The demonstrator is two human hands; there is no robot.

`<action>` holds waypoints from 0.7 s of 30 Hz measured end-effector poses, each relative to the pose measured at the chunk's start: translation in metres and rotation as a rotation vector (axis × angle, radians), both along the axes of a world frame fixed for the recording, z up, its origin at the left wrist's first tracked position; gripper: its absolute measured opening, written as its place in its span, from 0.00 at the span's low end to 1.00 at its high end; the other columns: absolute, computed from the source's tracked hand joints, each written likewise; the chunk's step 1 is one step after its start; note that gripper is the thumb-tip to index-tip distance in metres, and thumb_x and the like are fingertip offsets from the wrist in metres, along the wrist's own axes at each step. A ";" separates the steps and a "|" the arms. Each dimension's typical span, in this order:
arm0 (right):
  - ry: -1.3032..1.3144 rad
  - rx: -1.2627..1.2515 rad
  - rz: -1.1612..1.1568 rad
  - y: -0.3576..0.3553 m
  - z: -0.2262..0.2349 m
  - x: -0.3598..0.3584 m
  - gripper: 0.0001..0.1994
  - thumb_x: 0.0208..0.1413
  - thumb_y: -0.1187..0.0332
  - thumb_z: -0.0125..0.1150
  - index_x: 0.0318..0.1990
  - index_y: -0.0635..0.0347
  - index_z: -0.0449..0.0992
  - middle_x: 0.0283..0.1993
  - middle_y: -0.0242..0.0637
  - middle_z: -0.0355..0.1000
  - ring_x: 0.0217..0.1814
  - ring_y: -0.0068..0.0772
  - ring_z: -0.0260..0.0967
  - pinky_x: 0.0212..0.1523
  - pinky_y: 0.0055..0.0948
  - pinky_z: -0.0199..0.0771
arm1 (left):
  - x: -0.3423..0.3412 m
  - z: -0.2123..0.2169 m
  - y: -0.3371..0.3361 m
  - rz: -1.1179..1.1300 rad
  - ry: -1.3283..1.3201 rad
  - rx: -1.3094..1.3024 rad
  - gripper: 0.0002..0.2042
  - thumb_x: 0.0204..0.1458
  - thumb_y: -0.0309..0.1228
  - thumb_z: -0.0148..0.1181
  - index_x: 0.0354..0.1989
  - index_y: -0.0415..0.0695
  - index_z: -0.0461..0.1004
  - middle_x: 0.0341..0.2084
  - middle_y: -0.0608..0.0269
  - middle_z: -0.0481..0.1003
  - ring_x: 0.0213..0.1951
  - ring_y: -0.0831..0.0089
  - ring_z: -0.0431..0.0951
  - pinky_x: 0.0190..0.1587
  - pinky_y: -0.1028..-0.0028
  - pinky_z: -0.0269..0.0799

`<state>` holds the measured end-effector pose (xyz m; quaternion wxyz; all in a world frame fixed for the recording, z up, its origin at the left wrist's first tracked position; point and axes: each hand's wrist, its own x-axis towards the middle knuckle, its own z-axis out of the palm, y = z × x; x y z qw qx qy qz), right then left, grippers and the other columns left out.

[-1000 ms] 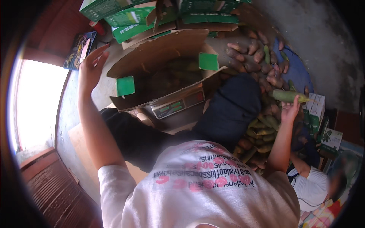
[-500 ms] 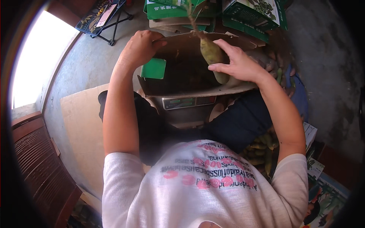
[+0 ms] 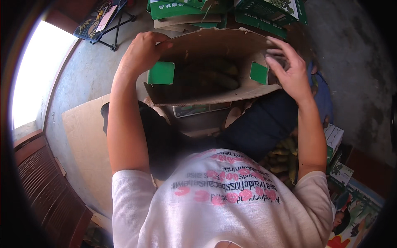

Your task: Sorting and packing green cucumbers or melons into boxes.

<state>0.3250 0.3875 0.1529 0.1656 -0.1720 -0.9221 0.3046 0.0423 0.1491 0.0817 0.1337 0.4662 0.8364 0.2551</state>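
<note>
An open cardboard box [image 3: 231, 39] lies in front of me, its inside brown and shaded. Green patches show at its two ends, a left flap [image 3: 161, 73] and a right flap [image 3: 259, 74]. In the shade at the bottom rest several long greenish root vegetables [image 3: 226, 81]. My left hand [image 3: 142, 51] is closed over the box's far left edge. Beside the box's right end is my right hand [image 3: 291, 68], empty, its fingers spread; whether they touch the cardboard I cannot tell. Partly hidden under the near edge sits a flat device with a green panel [image 3: 192, 110].
Green printed boxes [image 3: 264, 16] are stacked beyond. A folding stool [image 3: 101, 20] stands far left, above a flat cardboard sheet [image 3: 80, 132] on the floor. More root vegetables [image 3: 282, 159] are piled by my right leg, near a blue sheet or bag [image 3: 325, 99].
My right hand has let go of the long greenish root vegetable it held over the box and moved right to the box's end. My left hand keeps its place on the edge.
</note>
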 end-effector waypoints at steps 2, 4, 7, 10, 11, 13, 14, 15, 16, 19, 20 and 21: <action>0.155 -0.038 -0.247 0.028 0.004 0.053 0.21 0.59 0.73 0.64 0.60 0.60 0.72 0.52 0.40 0.77 0.49 0.29 0.77 0.50 0.28 0.77 | 0.000 0.000 0.001 -0.019 0.018 0.036 0.13 0.56 0.38 0.64 0.44 0.42 0.83 0.40 0.48 0.81 0.44 0.50 0.81 0.48 0.61 0.75; 0.236 -0.081 -0.478 0.069 -0.014 0.131 0.19 0.62 0.72 0.62 0.60 0.61 0.72 0.51 0.40 0.76 0.49 0.26 0.75 0.44 0.26 0.78 | 0.007 0.007 0.009 -0.028 -0.009 0.111 0.16 0.57 0.42 0.64 0.47 0.44 0.82 0.41 0.47 0.81 0.46 0.50 0.80 0.50 0.63 0.74; 0.194 -0.160 -0.716 0.098 -0.062 0.259 0.19 0.65 0.73 0.57 0.62 0.65 0.69 0.52 0.42 0.76 0.49 0.26 0.75 0.46 0.26 0.78 | -0.002 -0.004 0.017 0.025 -0.045 0.223 0.18 0.62 0.45 0.60 0.53 0.48 0.80 0.45 0.50 0.81 0.50 0.58 0.82 0.54 0.66 0.73; -0.140 -0.086 -0.992 0.082 -0.141 0.381 0.18 0.61 0.67 0.63 0.58 0.58 0.73 0.41 0.41 0.80 0.45 0.29 0.78 0.46 0.28 0.75 | -0.017 -0.007 0.011 0.068 0.075 0.273 0.16 0.68 0.39 0.51 0.56 0.45 0.78 0.48 0.55 0.81 0.52 0.67 0.80 0.55 0.71 0.72; -0.231 -0.100 -1.054 0.071 -0.176 0.403 0.17 0.59 0.69 0.62 0.56 0.60 0.74 0.47 0.45 0.80 0.52 0.40 0.78 0.53 0.35 0.74 | -0.028 -0.001 -0.004 0.067 0.109 0.278 0.19 0.69 0.42 0.48 0.57 0.43 0.77 0.50 0.55 0.80 0.55 0.68 0.79 0.59 0.70 0.69; -0.387 -0.129 -1.158 0.035 -0.233 0.463 0.20 0.57 0.67 0.63 0.57 0.60 0.74 0.52 0.50 0.78 0.57 0.48 0.75 0.56 0.39 0.73 | -0.040 -0.009 -0.011 0.133 -0.036 0.285 0.27 0.70 0.50 0.41 0.59 0.41 0.75 0.55 0.55 0.77 0.62 0.66 0.73 0.66 0.66 0.62; -0.377 -0.258 -1.173 0.015 -0.272 0.510 0.22 0.57 0.65 0.64 0.58 0.60 0.73 0.53 0.51 0.77 0.59 0.51 0.73 0.58 0.40 0.72 | -0.036 -0.014 -0.003 0.188 -0.173 0.329 0.30 0.69 0.54 0.37 0.61 0.40 0.73 0.59 0.53 0.74 0.64 0.64 0.70 0.67 0.64 0.60; -0.500 -0.262 -1.221 -0.009 -0.308 0.543 0.20 0.57 0.69 0.64 0.57 0.64 0.74 0.50 0.45 0.80 0.53 0.37 0.77 0.54 0.33 0.73 | -0.034 -0.012 0.001 0.214 -0.215 0.330 0.33 0.69 0.56 0.35 0.62 0.39 0.71 0.60 0.52 0.72 0.67 0.62 0.66 0.70 0.61 0.57; -0.516 -0.279 -1.166 -0.032 -0.332 0.571 0.20 0.57 0.70 0.63 0.56 0.64 0.74 0.49 0.45 0.80 0.49 0.36 0.78 0.49 0.33 0.76 | -0.039 -0.017 0.002 0.223 -0.275 0.388 0.33 0.69 0.56 0.36 0.63 0.38 0.71 0.61 0.51 0.72 0.67 0.61 0.66 0.70 0.61 0.56; -0.614 -0.479 -1.139 -0.086 -0.347 0.572 0.21 0.55 0.68 0.65 0.56 0.63 0.74 0.46 0.43 0.80 0.44 0.36 0.79 0.43 0.33 0.77 | -0.025 0.007 0.000 0.238 -0.288 0.449 0.33 0.69 0.55 0.35 0.65 0.36 0.68 0.63 0.49 0.69 0.67 0.58 0.65 0.71 0.59 0.55; -0.488 -0.837 -1.012 -0.093 -0.352 0.586 0.25 0.52 0.64 0.68 0.57 0.63 0.73 0.51 0.47 0.77 0.51 0.43 0.76 0.51 0.36 0.75 | -0.010 0.010 0.007 0.310 -0.295 0.428 0.32 0.70 0.52 0.35 0.65 0.36 0.66 0.64 0.50 0.68 0.68 0.57 0.64 0.71 0.59 0.57; -0.345 -1.177 -0.855 -0.097 -0.356 0.599 0.29 0.50 0.59 0.70 0.59 0.62 0.72 0.55 0.52 0.74 0.58 0.51 0.72 0.59 0.39 0.72 | -0.006 0.006 0.010 0.294 -0.303 0.425 0.32 0.70 0.52 0.35 0.65 0.36 0.66 0.64 0.50 0.68 0.68 0.57 0.64 0.71 0.59 0.57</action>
